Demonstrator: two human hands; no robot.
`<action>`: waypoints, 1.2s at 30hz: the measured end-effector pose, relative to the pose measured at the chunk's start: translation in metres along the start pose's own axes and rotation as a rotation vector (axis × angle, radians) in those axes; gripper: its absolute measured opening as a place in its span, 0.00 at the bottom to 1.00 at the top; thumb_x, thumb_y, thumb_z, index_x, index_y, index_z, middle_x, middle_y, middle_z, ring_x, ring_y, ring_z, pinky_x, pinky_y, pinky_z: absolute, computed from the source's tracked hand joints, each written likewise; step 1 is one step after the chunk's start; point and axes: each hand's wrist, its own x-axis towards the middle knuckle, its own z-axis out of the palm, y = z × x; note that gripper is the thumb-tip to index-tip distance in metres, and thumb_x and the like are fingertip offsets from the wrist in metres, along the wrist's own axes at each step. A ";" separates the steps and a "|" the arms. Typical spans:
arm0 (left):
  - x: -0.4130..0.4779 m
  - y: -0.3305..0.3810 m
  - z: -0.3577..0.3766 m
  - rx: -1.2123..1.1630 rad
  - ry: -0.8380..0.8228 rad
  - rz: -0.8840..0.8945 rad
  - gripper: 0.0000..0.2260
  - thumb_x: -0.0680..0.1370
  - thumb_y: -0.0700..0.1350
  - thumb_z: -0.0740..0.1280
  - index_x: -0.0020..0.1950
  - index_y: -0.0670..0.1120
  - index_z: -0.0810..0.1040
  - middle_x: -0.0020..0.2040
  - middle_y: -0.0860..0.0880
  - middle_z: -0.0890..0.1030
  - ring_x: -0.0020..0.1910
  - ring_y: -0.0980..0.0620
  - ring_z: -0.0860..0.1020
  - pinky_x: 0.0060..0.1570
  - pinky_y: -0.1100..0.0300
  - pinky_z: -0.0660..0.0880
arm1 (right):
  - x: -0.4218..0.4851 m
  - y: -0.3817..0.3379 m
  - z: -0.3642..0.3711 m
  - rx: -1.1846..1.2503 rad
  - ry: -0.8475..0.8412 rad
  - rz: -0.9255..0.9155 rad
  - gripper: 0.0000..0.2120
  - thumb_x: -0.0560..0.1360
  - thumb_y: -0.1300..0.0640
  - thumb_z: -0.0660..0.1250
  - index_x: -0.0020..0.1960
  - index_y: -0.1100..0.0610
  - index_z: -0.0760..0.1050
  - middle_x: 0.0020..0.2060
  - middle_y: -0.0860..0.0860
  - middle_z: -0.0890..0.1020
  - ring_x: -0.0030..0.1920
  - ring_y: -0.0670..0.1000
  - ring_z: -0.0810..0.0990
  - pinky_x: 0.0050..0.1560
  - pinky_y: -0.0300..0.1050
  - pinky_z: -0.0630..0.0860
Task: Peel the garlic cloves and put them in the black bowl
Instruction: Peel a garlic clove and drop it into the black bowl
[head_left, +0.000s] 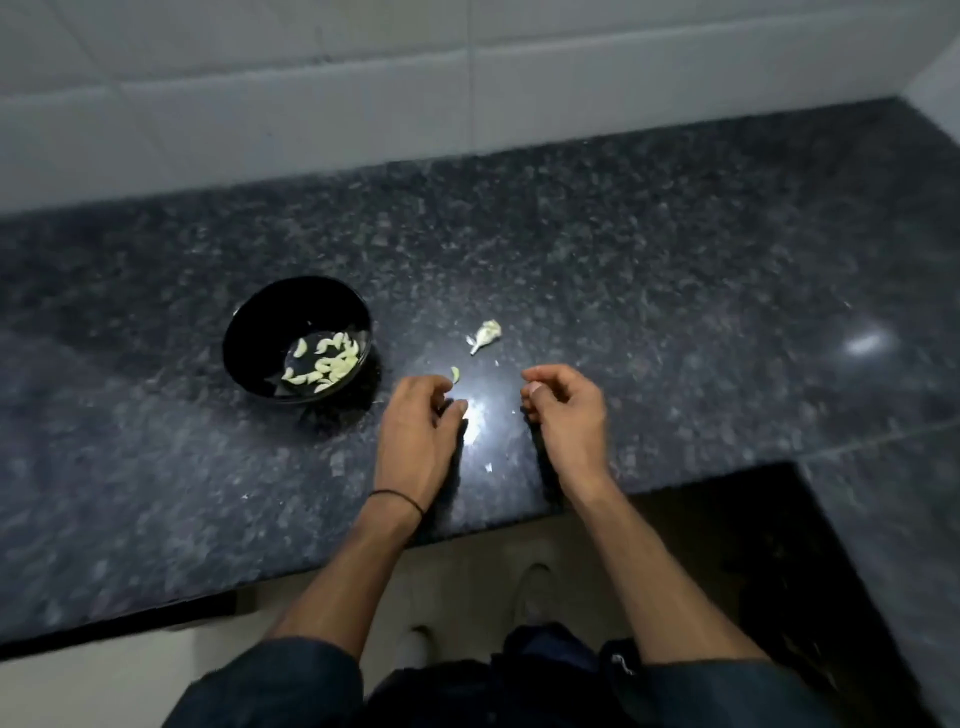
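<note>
Dark speckled counter (623, 249) below a white tiled wall (363, 104). Black bowl (270, 312) on the left part of the counter, holding a heap of pale peeled cloves (327, 364) toward its right side. Scrap of garlic skin and stem (485, 335) lying to the right of the bowl, well apart from it, a little beyond both hands. Left hand (415, 431) low over the counter near its front edge, just right of the bowl, fingers curled, one small peeled clove (455, 374) at the fingertips; pinched or merely touching, cannot tell. Thin black band (397, 498) round the left wrist. Right hand (566, 410) beside the left, apart from it, fingers loosely curled with thumb near forefinger; cannot tell if anything is held. Tiny white flecks of skin (488, 467) on the counter between the wrists. Dark sleeves (270, 686) at the near edge.
</note>
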 end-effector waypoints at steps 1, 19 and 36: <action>0.009 0.002 0.004 0.022 0.025 -0.036 0.08 0.76 0.42 0.73 0.53 0.44 0.79 0.49 0.52 0.74 0.45 0.51 0.79 0.51 0.56 0.76 | 0.011 0.001 0.006 -0.073 -0.013 -0.035 0.09 0.80 0.60 0.65 0.50 0.49 0.81 0.43 0.47 0.85 0.43 0.46 0.83 0.47 0.45 0.80; 0.022 0.025 -0.008 0.202 0.392 -0.024 0.06 0.82 0.45 0.64 0.49 0.45 0.77 0.49 0.47 0.77 0.44 0.45 0.77 0.40 0.47 0.75 | 0.041 0.015 0.024 -0.396 -0.058 -0.431 0.09 0.81 0.63 0.60 0.56 0.57 0.77 0.50 0.49 0.76 0.51 0.48 0.75 0.53 0.42 0.72; 0.019 0.003 -0.036 0.181 0.206 0.150 0.06 0.80 0.43 0.65 0.55 0.45 0.79 0.52 0.49 0.77 0.50 0.49 0.77 0.48 0.50 0.77 | 0.044 0.009 0.024 -0.312 -0.020 -0.336 0.09 0.80 0.64 0.62 0.52 0.54 0.79 0.48 0.49 0.81 0.49 0.47 0.78 0.52 0.35 0.73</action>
